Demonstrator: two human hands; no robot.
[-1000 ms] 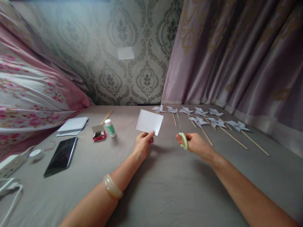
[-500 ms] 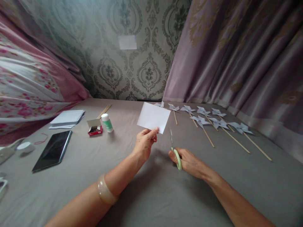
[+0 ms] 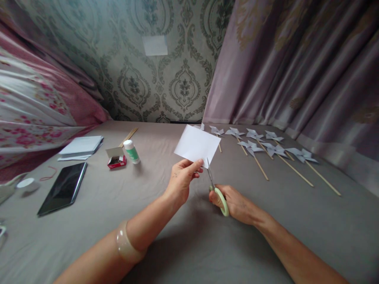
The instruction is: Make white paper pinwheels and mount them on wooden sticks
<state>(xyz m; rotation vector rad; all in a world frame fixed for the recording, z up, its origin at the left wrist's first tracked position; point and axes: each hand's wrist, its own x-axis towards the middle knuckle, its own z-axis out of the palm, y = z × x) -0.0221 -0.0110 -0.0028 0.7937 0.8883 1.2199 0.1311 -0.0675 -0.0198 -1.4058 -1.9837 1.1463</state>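
My left hand (image 3: 182, 182) pinches the lower edge of a white paper rectangle (image 3: 197, 145) and holds it up above the grey sheet (image 3: 166, 236). My right hand (image 3: 233, 202) grips the pale green handles of small scissors (image 3: 215, 189). Their blades point up and reach the paper's lower right edge, just beside my left thumb. A translucent bangle (image 3: 126, 246) sits on my left forearm.
Several white paper pinwheels on wooden sticks (image 3: 260, 148) lie in a row at the right, near the curtain (image 3: 296, 71). To the left are a glue bottle (image 3: 131, 152), a small red box (image 3: 116, 159), wooden sticks (image 3: 128, 136), a paper stack (image 3: 81, 146), a phone (image 3: 62, 188) and a tape roll (image 3: 27, 184).
My right hand turned the scissors blades upward and brought them in to the paper's lower edge. My left hand lifted the paper slightly and shifted it right. The view tilted down.
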